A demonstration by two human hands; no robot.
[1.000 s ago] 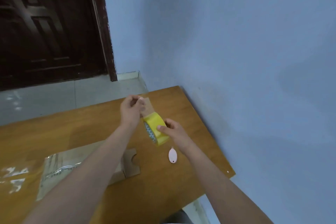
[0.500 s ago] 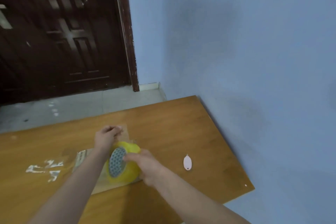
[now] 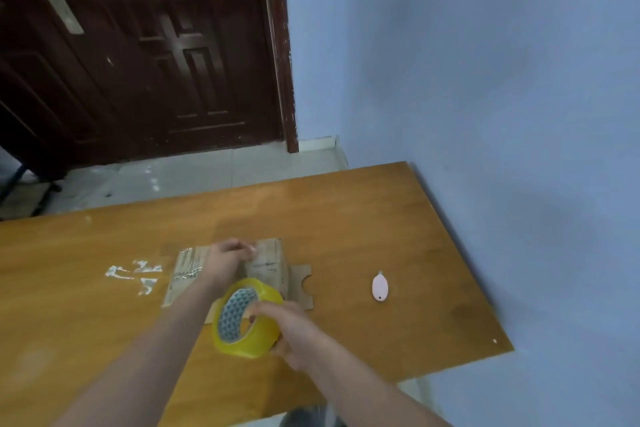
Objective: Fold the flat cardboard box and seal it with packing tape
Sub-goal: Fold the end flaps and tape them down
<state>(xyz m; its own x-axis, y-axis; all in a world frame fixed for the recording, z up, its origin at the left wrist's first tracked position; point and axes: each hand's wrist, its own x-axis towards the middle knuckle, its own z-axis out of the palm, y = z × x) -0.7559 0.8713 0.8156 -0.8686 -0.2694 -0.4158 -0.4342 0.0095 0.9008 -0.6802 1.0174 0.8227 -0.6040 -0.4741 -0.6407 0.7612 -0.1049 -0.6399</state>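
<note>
Cardboard box point(image 3: 266, 265) lies flat on the table point(image 3: 381, 218), its long axis running left to right, just beyond both hands. Left hand point(image 3: 227, 258) rests on its top, fingers curled at the far edge and seeming to pinch the free tape end, though I cannot tell for sure. Right hand point(image 3: 291, 329) grips the yellow tape roll point(image 3: 244, 317) nearer to the person, held above the near edge of the box. I judge the roll must pull back toward the person. A small pink cutter point(image 3: 380, 287) lies well to the right.
</note>
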